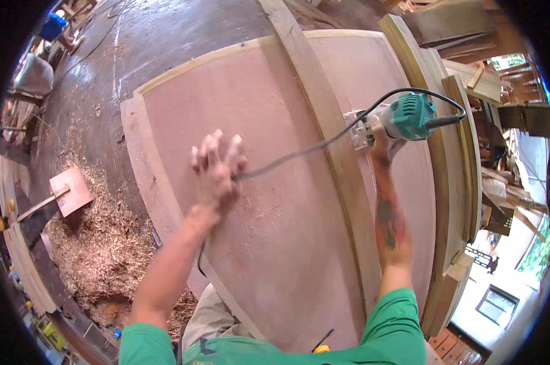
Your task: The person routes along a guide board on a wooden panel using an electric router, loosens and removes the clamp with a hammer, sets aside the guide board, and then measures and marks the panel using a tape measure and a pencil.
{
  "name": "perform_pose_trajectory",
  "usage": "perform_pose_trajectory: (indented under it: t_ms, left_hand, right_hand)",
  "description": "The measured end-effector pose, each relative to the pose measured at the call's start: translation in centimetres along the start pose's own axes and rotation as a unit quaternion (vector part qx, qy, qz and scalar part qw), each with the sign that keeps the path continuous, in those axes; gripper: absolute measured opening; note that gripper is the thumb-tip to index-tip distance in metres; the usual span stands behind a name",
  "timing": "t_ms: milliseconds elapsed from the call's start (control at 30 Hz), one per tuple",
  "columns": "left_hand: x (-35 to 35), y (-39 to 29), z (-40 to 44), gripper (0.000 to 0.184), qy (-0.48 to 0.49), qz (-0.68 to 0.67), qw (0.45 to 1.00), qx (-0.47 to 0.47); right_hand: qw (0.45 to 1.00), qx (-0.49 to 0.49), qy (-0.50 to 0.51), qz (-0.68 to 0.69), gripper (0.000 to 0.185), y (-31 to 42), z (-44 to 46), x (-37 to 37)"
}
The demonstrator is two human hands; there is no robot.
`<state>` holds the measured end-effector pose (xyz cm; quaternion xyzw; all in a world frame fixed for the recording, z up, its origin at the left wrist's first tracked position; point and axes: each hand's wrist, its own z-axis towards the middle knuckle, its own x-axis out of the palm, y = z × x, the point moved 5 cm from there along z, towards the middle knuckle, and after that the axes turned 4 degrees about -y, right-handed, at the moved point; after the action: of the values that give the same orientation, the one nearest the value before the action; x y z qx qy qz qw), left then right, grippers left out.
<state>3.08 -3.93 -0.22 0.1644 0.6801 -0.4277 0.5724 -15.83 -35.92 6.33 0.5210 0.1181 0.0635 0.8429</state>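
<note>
My right hand (pixel 387 141) is wrapped round a trim router (pixel 412 117) with a green motor housing and a clear base. The router's base rests at the right edge of a long wooden board (pixel 342 164) that lies across a flat wooden panel (pixel 256 255). Over the left part of the panel, my left hand (pixel 217 167) has its fingers spread and is slightly blurred. A dark power cord (pixel 305 150) loops from the router and runs to this hand, passing at or under the palm; whether the hand touches it is unclear.
Timber beams (pixel 436 182) line the panel's right side. Wood shavings (pixel 101 249) are heaped on the floor at left, beside a pusher with a square wooden blade (pixel 71 191). Another person (pixel 54 27) is at the far upper left. Stacked lumber stands at right.
</note>
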Motion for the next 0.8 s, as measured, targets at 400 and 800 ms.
perform_pose_trajectory:
  t_ms: [400, 800]
  left_hand:
    - [-1.9, 4.0, 11.2, 0.054, -0.161, 0.083, 0.981, -0.07]
    - [-1.7, 3.6, 11.8, 0.053, -0.152, 0.098, 0.981, -0.065]
  right_hand:
    - [0.999, 0.031, -0.008, 0.023, 0.036, -1.1, 4.2, 7.3]
    - [0.998, -0.012, -0.041, 0.04, 0.019, -1.1, 7.4, 11.5]
